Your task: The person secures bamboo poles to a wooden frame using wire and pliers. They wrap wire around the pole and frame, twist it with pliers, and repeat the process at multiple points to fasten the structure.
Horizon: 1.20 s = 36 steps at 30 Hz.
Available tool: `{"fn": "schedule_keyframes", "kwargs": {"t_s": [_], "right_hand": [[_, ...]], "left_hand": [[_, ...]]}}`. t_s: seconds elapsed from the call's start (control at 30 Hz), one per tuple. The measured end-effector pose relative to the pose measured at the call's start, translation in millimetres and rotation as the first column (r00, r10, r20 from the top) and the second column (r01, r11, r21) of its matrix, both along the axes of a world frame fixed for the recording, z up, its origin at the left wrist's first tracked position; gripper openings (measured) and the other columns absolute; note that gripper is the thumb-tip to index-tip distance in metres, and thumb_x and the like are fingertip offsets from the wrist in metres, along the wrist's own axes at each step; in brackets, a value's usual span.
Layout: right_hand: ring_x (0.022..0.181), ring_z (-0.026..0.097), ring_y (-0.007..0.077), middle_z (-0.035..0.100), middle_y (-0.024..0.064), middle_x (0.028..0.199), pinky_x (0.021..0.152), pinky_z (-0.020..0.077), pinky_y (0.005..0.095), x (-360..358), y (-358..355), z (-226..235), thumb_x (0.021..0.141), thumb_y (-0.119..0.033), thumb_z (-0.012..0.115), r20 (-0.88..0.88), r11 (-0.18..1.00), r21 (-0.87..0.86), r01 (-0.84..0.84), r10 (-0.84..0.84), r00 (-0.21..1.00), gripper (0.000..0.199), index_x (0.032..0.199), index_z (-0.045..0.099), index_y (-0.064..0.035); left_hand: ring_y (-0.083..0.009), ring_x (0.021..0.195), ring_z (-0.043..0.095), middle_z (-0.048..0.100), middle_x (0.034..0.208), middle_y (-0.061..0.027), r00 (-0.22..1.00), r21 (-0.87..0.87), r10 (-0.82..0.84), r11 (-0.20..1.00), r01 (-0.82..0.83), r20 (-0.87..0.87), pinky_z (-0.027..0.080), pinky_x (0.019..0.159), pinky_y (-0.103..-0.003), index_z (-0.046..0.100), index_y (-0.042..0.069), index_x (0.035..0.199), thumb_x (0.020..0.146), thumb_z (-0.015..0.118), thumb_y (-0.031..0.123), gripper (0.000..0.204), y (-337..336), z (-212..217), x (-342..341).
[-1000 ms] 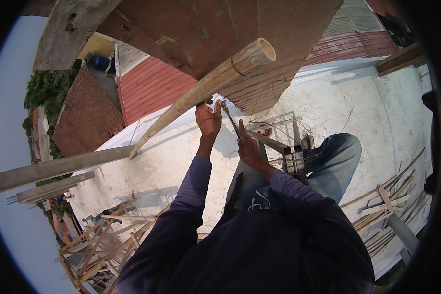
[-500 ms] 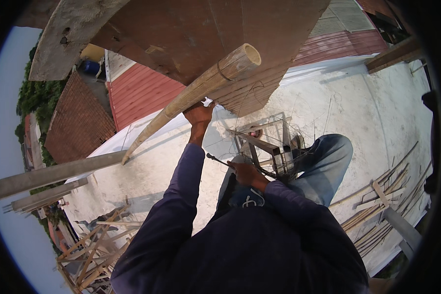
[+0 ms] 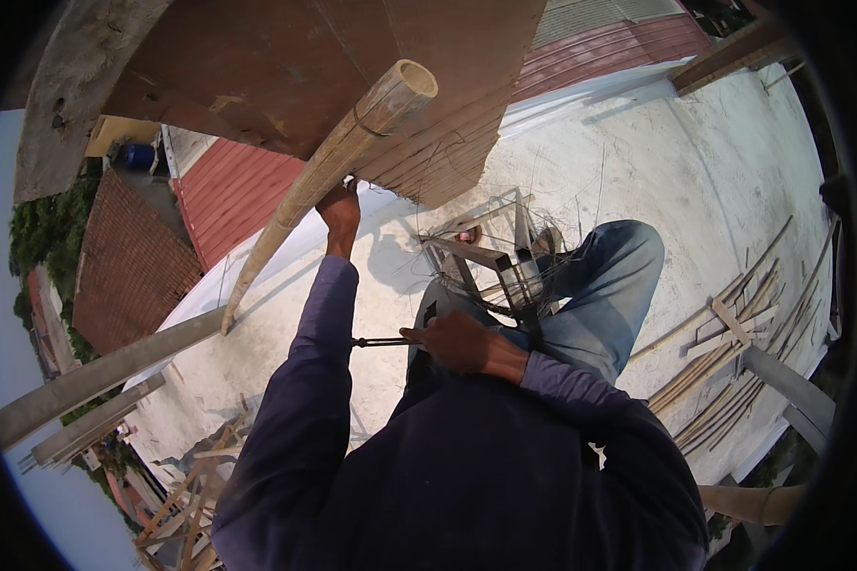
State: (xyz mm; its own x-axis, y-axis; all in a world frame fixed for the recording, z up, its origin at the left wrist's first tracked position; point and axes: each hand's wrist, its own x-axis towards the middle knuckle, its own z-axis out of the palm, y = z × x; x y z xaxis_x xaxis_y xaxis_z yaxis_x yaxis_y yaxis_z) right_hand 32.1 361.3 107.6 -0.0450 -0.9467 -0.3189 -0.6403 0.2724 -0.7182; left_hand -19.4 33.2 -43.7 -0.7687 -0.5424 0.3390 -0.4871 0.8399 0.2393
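My left hand (image 3: pixel 338 209) is raised to a bamboo pole (image 3: pixel 328 167), beside the lower edge of a brown wooden panel (image 3: pixel 286 67). Its fingers are curled and partly hidden at the pole; a small pale bit shows at their tips, too small to name. Held low in front of my body, my right hand (image 3: pixel 455 343) is closed around a slim dark metal hand tool (image 3: pixel 379 342), which points left toward my left sleeve. Past my right hand, between my jeans-clad legs, stands a metal frame (image 3: pixel 476 252) with thin loose wires (image 3: pixel 543 276) tangled about it.
A pale concrete slab (image 3: pixel 628 171) spreads around me. Bamboo strips and sticks (image 3: pixel 733 352) lie at right, by a grey beam (image 3: pixel 786 381). A wooden lattice (image 3: pixel 186 504) sits lower left. Beyond the slab's edge are red roofing (image 3: pixel 243 190) and a tiled roof (image 3: pixel 133 257).
My right hand has drawn the tool slightly lower and turned it nearly level. The view has shifted, so the pole and panel sit further left. My left hand stays at the pole.
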Motion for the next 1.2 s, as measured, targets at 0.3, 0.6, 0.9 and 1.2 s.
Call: {"fn": "schedule_keyframes", "kwargs": {"t_s": [0.3,0.6,0.9,1.2], "right_hand": [[0.092,0.065,0.0344,0.061,0.0145,0.098,0.084,0.0516,0.0466,-25,45,59,0.093,-0.007,0.060,0.078,0.937,-0.078,0.341,-0.336,0.939,0.055,0.148,0.058,-0.0138],[0.073,0.057,0.0251,0.057,0.0102,0.085,0.069,0.0473,0.0380,-36,46,89,0.103,-0.012,0.061,0.286,0.556,-0.461,0.692,-0.645,0.709,0.031,0.132,0.063,-0.0030],[0.064,0.045,0.0045,0.050,-0.0048,0.073,0.057,0.0368,0.0230,-67,59,54,0.095,-0.031,0.081,0.554,-0.045,-0.152,0.987,-0.831,0.048,0.035,0.092,0.054,-0.0083],[0.062,0.046,0.0110,0.052,-0.0013,0.070,0.057,0.0386,0.0304,-74,89,-30,0.089,-0.041,0.084,0.308,-0.135,-0.177,0.975,-0.948,-0.075,0.045,0.083,0.056,-0.0060]], "left_hand": [[-0.0321,0.091,0.063,0.063,0.099,-0.0140,1.000,0.356,0.021,0.934,-0.021,0.003,0.050,0.080,-0.046,0.060,0.002,0.112,0.073,0.095,0.031,0.060,46,43,14],[-0.0421,0.126,0.054,0.057,0.135,-0.0239,0.763,0.523,-0.616,0.592,0.613,-0.197,0.042,0.107,-0.049,0.053,0.002,0.141,0.094,0.074,0.039,0.064,158,63,-2],[-0.0370,0.106,0.069,0.070,0.114,-0.0183,0.640,0.463,-0.607,0.448,0.765,-0.470,0.055,0.090,-0.042,0.067,-0.002,0.116,0.087,0.080,0.006,0.033,184,157,-16],[-0.0303,0.134,0.048,0.048,0.139,-0.0170,0.319,-0.137,-0.209,0.963,0.233,-0.924,0.045,0.111,-0.045,0.051,0.004,0.131,0.094,0.078,0.020,0.048,79,345,0]]}}
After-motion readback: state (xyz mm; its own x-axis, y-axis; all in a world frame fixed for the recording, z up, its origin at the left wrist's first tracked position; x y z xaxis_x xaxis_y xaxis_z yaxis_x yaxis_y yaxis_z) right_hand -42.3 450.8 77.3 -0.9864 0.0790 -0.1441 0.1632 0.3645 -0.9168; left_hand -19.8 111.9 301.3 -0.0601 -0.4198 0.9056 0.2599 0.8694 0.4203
